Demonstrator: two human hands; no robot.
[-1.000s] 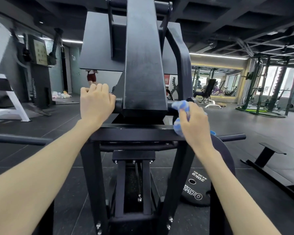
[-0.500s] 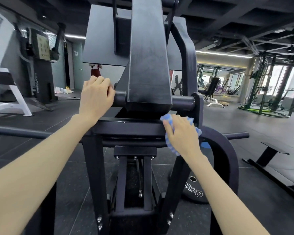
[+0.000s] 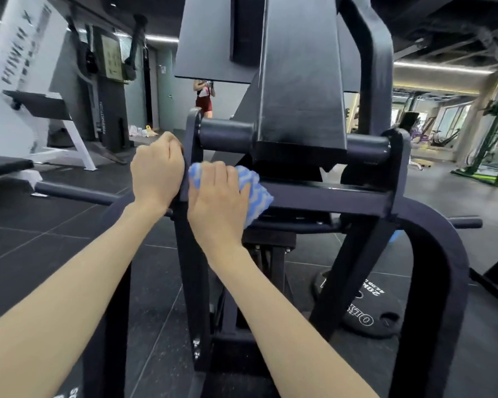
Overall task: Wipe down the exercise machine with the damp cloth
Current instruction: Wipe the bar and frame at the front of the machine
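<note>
Inspection, head view only. Landmark for all positions: the horizontal crossbar (image 3: 322, 196) of the exercise machine (image 3: 296, 116).

My right hand (image 3: 216, 202) sits on the crossbar's left end. Fingers are curled over the damp cloth (image 3: 255, 191), a blue-and-white bunch, pressing it down onto the bar's top face. Cloth sticks out to the right of my knuckles, along the bar; a fold hangs over the front edge. Thumb not visible, so I can't tell how it lies.

My left hand (image 3: 157, 170) is just left of the crossbar's end, fingers wrapped round the edge of the upright side plate (image 3: 193, 145). It holds no cloth. Judged a bracing grip only. The 2 hands are nearly touching, w/ the plate between them.

Key relation: the crossbar's long axis runs left to right across my front, and nearly all its unwiped length lies to the right of my right fingers, out to the right-hand bracket (image 3: 397, 156). Right hand is the nearer one and already carries the cloth, so the next stroke would best be a straight drag rightward along that axis, left hand staying put.

Above the crossbar: round pivot tube (image 3: 227, 136), not being touched. Below and right of it: a weight plate (image 3: 360, 311) on the floor.

Progress: partial at best. Uprights, tube and lower frame are not reached by the cloth at this moment. Risk: cloth is bunched, so contact area is small.
</note>
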